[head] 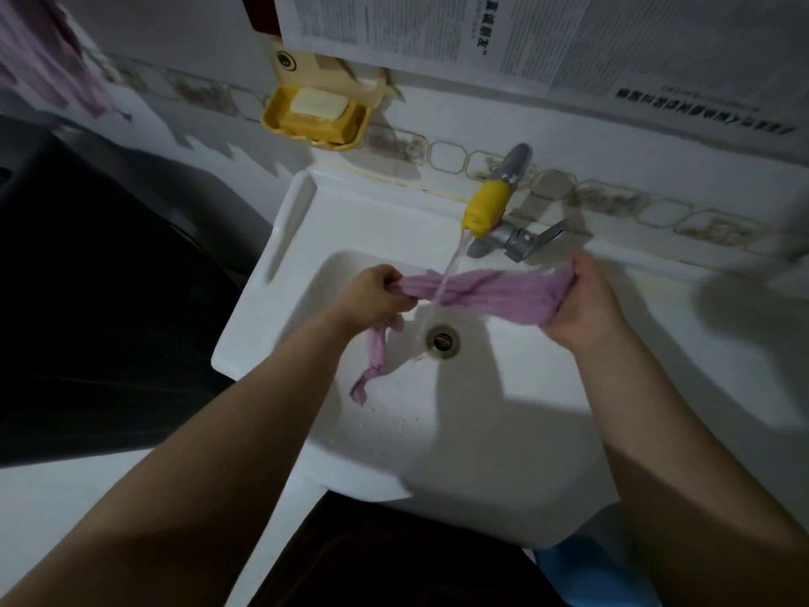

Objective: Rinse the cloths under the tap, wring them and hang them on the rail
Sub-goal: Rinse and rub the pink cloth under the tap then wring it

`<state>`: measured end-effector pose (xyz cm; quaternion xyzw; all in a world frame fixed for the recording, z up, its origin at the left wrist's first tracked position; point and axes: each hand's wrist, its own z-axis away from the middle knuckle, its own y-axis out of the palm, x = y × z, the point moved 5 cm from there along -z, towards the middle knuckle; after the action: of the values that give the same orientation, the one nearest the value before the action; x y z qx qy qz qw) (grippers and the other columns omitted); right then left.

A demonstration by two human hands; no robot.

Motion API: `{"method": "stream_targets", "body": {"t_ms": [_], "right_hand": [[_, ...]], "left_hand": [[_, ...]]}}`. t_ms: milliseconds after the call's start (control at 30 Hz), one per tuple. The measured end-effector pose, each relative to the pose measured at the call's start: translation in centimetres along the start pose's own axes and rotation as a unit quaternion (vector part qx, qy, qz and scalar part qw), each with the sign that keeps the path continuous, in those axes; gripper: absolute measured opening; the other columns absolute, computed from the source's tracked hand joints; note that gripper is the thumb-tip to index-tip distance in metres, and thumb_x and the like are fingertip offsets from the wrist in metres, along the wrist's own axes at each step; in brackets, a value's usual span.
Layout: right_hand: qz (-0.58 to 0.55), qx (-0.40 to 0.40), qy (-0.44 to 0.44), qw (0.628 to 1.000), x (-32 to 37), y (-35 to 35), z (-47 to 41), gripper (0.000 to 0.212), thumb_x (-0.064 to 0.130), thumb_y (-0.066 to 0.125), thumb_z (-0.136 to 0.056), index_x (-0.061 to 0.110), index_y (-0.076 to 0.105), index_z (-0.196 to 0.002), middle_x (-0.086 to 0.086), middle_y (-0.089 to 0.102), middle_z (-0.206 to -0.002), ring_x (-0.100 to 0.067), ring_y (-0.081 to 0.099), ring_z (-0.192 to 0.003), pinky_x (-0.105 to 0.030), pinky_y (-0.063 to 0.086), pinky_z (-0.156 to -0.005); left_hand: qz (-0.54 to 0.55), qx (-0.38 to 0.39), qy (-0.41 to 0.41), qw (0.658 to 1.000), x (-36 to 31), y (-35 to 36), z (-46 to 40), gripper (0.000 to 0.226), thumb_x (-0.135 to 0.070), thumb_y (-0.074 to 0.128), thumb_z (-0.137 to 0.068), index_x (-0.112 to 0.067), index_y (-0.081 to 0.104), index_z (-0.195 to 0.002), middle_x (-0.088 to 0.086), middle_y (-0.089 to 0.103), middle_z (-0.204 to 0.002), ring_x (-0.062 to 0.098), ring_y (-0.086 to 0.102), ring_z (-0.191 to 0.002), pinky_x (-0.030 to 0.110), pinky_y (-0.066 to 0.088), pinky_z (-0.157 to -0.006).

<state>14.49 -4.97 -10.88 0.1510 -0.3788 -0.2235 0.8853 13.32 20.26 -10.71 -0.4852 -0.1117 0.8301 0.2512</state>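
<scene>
Cloth (490, 291) hangs stretched over the sink (503, 387), under the tap (483, 210); water runs onto its middle. Left hand (376, 295) and right hand (586, 300) each hold a bunched end in a tight grip

Printed newspaper sheets (547, 37) are stuck to the far wall above the sink, hung upside down and carrying columns of Chinese text. The small body type is too blurred to read. One larger vertical headline near the middle of the sheets seems to end in the characters 朋友, though the blur leaves that unsure. A bold line of characters along the sheets' lower right edge cannot be made out.
</scene>
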Motion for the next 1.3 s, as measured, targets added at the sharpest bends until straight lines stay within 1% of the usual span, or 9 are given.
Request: {"method": "stream_targets", "body": {"t_ms": [200,267,367,533,700,833,967,1133,1300], "right_hand": [[0.364,-0.133,0.151,0.909,-9.7,-7.2,-0.7,0.014,0.021,0.059,-0.089,0.01,0.061,-0.098,-0.006,0.069,-0.089,-0.021,0.064,-0.074,-0.026,0.053,-0.062],[0.623,-0.151,0.114,0.759,-10.8,-7.1,-0.9,0.064,0.026,0.072,-0.073,0.012,0.045,-0.129,-0.014,0.056,-0.115,-0.03,0.058,-0.104,-0.037,0.051,-0.084],[0.722,-0.036,0.063,0.688,-13.1,-4.4,-0.4,0.13,0.06,0.08,-0.042,0.02,0.015,-0.147,-0.015,0.032,-0.147,-0.033,0.039,-0.132,-0.043,0.04,-0.106],[0.79,0.035,0.13,0.599,-12.9,-1.1,2.3,0.084,0.078,0.05,-0.073,0.019,0.052,-0.131,-0.004,0.058,-0.13,-0.025,0.057,-0.112,-0.039,0.044,-0.093],[0.568,-0.016,-0.093,0.817,-10.4,0.4,1.8,0.082,0.043,0.087,-0.056,0.035,0.042,-0.124,0.007,0.062,-0.106,0.005,0.063,-0.074,-0.021,0.055,-0.06],[0.446,0.03,-0.079,0.891,-10.9,3.2,1.9,0.026,0.014,0.064,-0.088,0.022,0.054,-0.11,0.003,0.058,-0.094,-0.015,0.056,-0.096,-0.028,0.05,-0.091],[0.449,0.095,-0.047,0.887,-10.4,4.9,2.4,0.025,0.017,0.073,-0.082,0.014,0.058,-0.102,-0.001,0.064,-0.084,-0.017,0.064,-0.075,-0.024,0.055,-0.065],[0.427,0.184,-0.024,0.885,-9.7,4.6,3.7,0.044,0.034,0.064,-0.085,0.024,0.049,-0.125,-0.001,0.062,-0.118,-0.008,0.063,-0.1,-0.023,0.05,-0.085],[0.379,0.124,-0.065,0.915,-8.8,3.6,3.8,0.017,0.017,0.05,-0.097,0.019,0.051,-0.114,0.013,0.066,-0.069,0.003,0.057,-0.054,-0.012,0.043,-0.048]], "left_hand": [[-0.333,0.137,0.15,0.921,-6.2,2.9,2.7,0.023,-0.015,0.06,-0.082,-0.012,0.066,-0.105,0.005,0.066,-0.097,0.022,0.062,-0.087,0.027,0.047,-0.077],[-0.409,0.15,0.167,0.885,-7.4,4.6,3.8,0.027,-0.017,0.054,-0.086,-0.014,0.064,-0.111,0.007,0.067,-0.107,0.026,0.061,-0.098,0.031,0.048,-0.083],[-0.468,0.166,0.188,0.847,-8.7,6.7,5.7,0.022,-0.022,0.049,-0.092,-0.014,0.062,-0.109,0.006,0.065,-0.101,0.026,0.06,-0.093,0.038,0.052,-0.082],[-0.425,0.104,0.246,0.865,-10.1,5.8,6.8,0.019,-0.026,0.05,-0.088,-0.016,0.052,-0.104,0.001,0.057,-0.078,0.024,0.054,-0.073,0.033,0.046,-0.064],[-0.165,0.123,0.213,0.955,-9.1,4.0,6.3,0.021,-0.027,0.054,-0.081,-0.023,0.058,-0.101,-0.002,0.063,-0.086,0.021,0.06,-0.081,0.032,0.05,-0.074],[-0.037,0.065,0.203,0.976,-9.3,3.3,5.4,0.012,-0.017,0.054,-0.089,-0.018,0.058,-0.1,0.002,0.066,-0.095,0.018,0.061,-0.088,0.028,0.05,-0.079],[0.0,0.027,0.192,0.981,-8.9,2.7,4.7,0.009,-0.013,0.048,-0.094,-0.016,0.052,-0.102,0.005,0.061,-0.099,0.02,0.057,-0.092,0.035,0.046,-0.086],[-0.046,-0.029,0.139,0.989,-7.7,0.0,4.7,0.012,-0.018,0.044,-0.098,-0.015,0.051,-0.107,0.0,0.057,-0.088,0.018,0.052,-0.081,0.029,0.041,-0.075],[-0.228,0.019,0.188,0.955,-7.7,-0.4,5.6,0.017,-0.024,0.039,-0.1,-0.02,0.047,-0.114,-0.001,0.063,-0.096,0.023,0.058,-0.087,0.033,0.042,-0.074]]}}
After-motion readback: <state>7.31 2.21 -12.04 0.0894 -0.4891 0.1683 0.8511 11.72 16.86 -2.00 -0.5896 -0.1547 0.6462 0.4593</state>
